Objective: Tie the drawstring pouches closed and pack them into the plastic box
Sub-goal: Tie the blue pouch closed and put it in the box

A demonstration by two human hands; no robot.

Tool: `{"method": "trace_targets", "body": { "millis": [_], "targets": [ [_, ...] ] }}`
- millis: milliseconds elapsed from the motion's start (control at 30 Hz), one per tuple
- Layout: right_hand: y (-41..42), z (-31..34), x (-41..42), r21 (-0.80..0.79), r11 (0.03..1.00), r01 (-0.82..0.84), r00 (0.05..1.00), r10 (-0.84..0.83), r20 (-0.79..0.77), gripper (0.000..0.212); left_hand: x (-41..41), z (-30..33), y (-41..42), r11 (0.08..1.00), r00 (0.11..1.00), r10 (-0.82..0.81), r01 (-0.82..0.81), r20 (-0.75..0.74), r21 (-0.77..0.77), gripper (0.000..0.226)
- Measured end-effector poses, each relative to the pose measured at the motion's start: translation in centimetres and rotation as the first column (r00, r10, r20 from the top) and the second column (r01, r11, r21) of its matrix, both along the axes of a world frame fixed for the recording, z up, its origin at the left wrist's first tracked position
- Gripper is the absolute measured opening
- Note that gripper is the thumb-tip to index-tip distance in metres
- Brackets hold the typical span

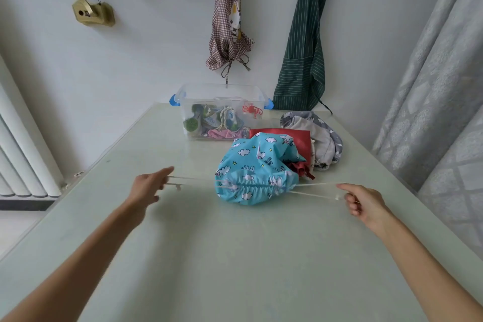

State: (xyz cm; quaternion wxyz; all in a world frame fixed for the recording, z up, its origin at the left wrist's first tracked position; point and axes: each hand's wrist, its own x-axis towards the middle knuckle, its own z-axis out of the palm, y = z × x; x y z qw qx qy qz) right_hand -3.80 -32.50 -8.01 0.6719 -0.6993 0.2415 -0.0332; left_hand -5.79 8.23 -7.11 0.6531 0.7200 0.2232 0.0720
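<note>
A: Table [183,256], box [222,110] at far edge w/ pouches in it. Blue pouch [256,170] mid-table, between both hands.
B: Feel?
A: Prob. soft, light, slick cloth; take by cords [313,185], not the body.
B: Fingers?
A: Left hand [146,188] pinches 2 cord ends; right hand [363,201] curled on its pair. Mouth gathered, no knot yet.

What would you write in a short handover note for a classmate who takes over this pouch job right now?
Left hand: grip on the left cords.
Right hand: grip on the right cords.
Blue pouch lies on the table, mouth gathered, no knot yet.
Red pouch and grey pouch wait behind it.
Plastic box, open, already holds several pouches.
Left: knot blue, pack it, then red and grey.
</note>
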Motion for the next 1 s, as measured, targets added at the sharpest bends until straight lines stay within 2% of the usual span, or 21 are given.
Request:
{"method": "trace_targets", "body": {
  "millis": [100, 167, 267, 300, 333, 400, 467, 567, 633, 700, 767, 833, 933, 1000],
  "targets": [
    [-1.9, -0.3, -0.3, -0.206, 0.978, 0.028, 0.999, -0.036, -0.038, 0.021, -0.4, -0.8, 2.5, 0.927, 1.0, -0.014, 0.015, -0.005, 0.374, 0.032],
    [-1.7, -0.1, -0.1, -0.28, 0.956, -0.088, 0.994, 0.064, -0.094, 0.022, -0.2, -1.0, 2.8, 0.799, 0.991, -0.063, 0.123, -0.121, 0.588, 0.039],
    [0.9, 2.0, -0.5, -0.363, 0.868, -0.339, 0.933, 0.262, -0.247, 0.016, 0.2, -0.4, 1.6, 0.541, 0.957, -0.077, 0.275, -0.279, 0.795, 0.033],
    [1.5, 2.6, -0.6, -0.46, 0.794, -0.398, 0.912, 0.286, -0.294, 0.028, 0.2, -0.1, 0.9, 0.475, 0.958, -0.079, 0.279, -0.276, 0.835, 0.04],
    [2.0, 3.1, -0.8, -0.601, 0.673, -0.431, 0.901, 0.286, -0.325, 0.043, 0.1, 0.2, 0.1, 0.438, 0.965, -0.096, 0.261, -0.244, 0.86, 0.045],
    [3.5, 3.7, -1.3, -0.828, 0.433, -0.357, 0.926, 0.283, -0.252, 0.058, 0.0, 0.4, -2.1, 0.44, 0.963, -0.206, 0.248, -0.172, 0.863, 0.043],
    [6.0, 3.4, -2.1, -0.851, 0.381, -0.36, 0.887, 0.424, -0.185, 0.054, -0.3, 0.0, -4.5, 0.435, 0.909, -0.368, 0.354, -0.195, 0.828, 0.042],
    [9.4, 1.5, -2.7, -0.784, 0.331, -0.525, 0.775, 0.565, -0.281, 0.039, -0.6, -1.2, -7.3, 0.311, 0.811, -0.512, 0.483, -0.284, 0.818, 0.048],
    [10.1, 0.6, -2.9, -0.783, 0.369, -0.501, 0.779, 0.586, -0.223, 0.027, -0.7, -1.3, -8.1, 0.225, 0.824, -0.508, 0.409, -0.252, 0.884, 0.041],
    [9.9, 0.5, -2.7, -0.719, 0.492, -0.491, 0.773, 0.627, -0.099, 0.026, -0.7, -0.9, -7.6, 0.159, 0.842, -0.52, 0.262, -0.144, 0.952, 0.033],
    [9.3, 1.0, -2.7, -0.644, 0.571, -0.509, 0.749, 0.663, -0.004, 0.031, -0.5, -0.2, -6.1, 0.151, 0.823, -0.564, 0.179, -0.064, 0.972, 0.031],
    [8.5, 1.8, -2.9, -0.628, 0.584, -0.514, 0.719, 0.693, 0.056, 0.031, -0.1, 0.5, -4.6, 0.174, 0.802, -0.596, 0.094, 0.029, 0.98, 0.039],
    [7.9, 2.6, -2.6, -0.644, 0.594, -0.483, 0.692, 0.709, 0.134, 0.029, 0.7, 0.8, -3.3, 0.155, 0.722, -0.661, -0.137, 0.206, 0.978, 0.052],
    [7.6, 2.8, -2.3, -0.671, 0.579, -0.463, 0.678, 0.719, 0.152, 0.029, 1.0, 0.9, -3.2, 0.137, 0.667, -0.709, -0.188, 0.229, 0.973, 0.056]
  ]
}}
